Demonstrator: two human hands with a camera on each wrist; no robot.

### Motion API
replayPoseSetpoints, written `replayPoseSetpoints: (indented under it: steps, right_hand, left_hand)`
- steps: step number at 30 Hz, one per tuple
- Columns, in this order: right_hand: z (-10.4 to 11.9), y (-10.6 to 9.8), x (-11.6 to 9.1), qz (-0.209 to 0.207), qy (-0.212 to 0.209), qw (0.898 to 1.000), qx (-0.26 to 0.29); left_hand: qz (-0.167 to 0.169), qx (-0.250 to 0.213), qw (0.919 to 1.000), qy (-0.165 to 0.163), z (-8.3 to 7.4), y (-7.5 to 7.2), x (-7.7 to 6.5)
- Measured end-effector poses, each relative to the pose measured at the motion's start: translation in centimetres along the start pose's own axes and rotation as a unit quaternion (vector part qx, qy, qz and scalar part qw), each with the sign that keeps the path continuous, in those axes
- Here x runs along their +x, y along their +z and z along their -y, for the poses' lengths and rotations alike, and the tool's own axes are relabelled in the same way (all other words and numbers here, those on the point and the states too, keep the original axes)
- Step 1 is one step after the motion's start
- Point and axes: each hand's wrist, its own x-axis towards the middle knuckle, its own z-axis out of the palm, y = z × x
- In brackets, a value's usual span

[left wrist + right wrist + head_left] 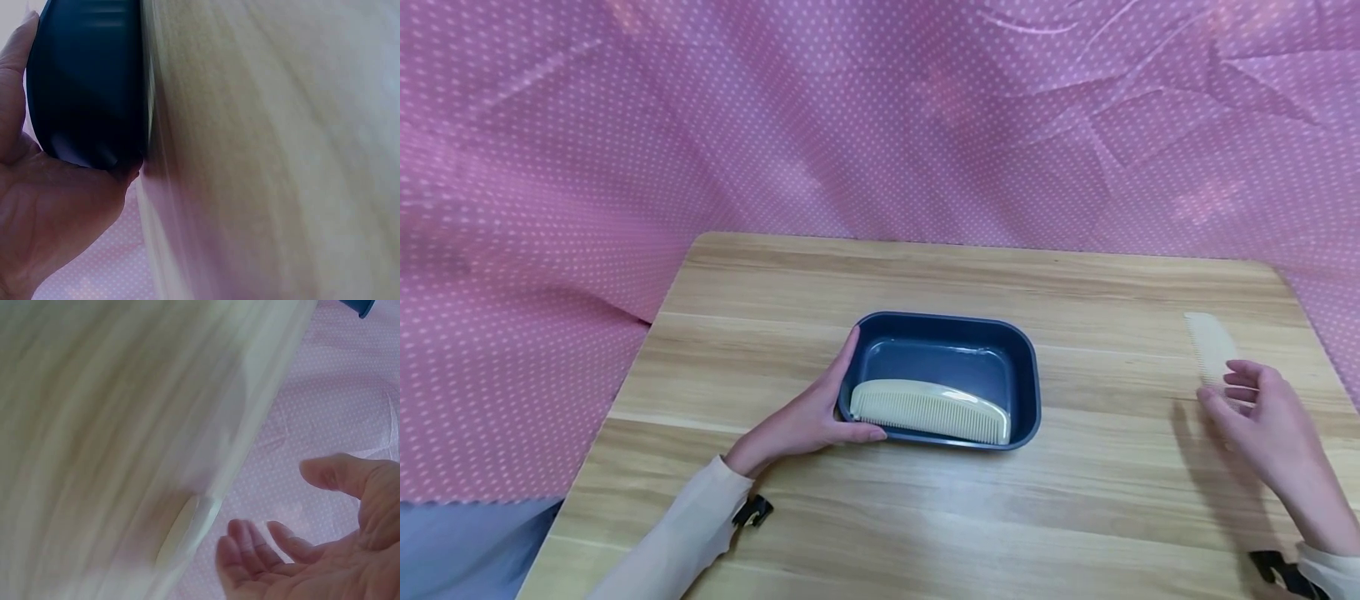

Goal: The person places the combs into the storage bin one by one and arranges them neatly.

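Observation:
A dark blue rectangular tray stands on the wooden table. My left hand holds it by the left end, thumb along the near side and fingers along the left wall. In the left wrist view, the palm lies against the end of the tray. Inside the tray, along its near side, leans a cream comb with its teeth toward me. A second pale comb lies on the table at the right. Over its near end hovers my right hand, fingers loosely bent and apart from the comb in the right wrist view.
The wooden table has rounded far corners. Pink polka-dot cloth hangs behind it and along the left side. A black clip-like piece sits at the left cuff, and another dark piece at the right wrist.

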Motion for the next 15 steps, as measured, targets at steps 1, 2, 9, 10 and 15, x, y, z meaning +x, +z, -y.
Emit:
replayPoseSetpoints:
  steps: [1,2,9,10,15]
  right_hand:
    - [-0.1,-0.2,0.0,0.007,0.005,1.0,-0.009]
    - [-0.2,-0.3,0.0,0.012,0.009,1.0,-0.018]
    - [-0.9,-0.7,-0.1,0.03,0.018,0.998,-0.047]
    - [-1.0,-0.7,-0.1,0.028,0.013,0.998,-0.054]
    - [-1.6,-0.7,-0.4,0.018,-0.019,0.994,-0.102]
  left_hand:
    - [0.0,-0.001,1.0,-0.002,0.0,0.0,0.0]
    - [-0.001,0.0,1.0,0.0,0.1,0.0,0.0]
    - [-0.003,0.005,1.0,-0.004,0.2,-0.1,-0.2]
    - [-0.002,0.006,1.0,-0.003,0.3,-0.1,-0.3]
    - [0.003,0.004,1.0,0.003,0.4,-0.1,-0.3]
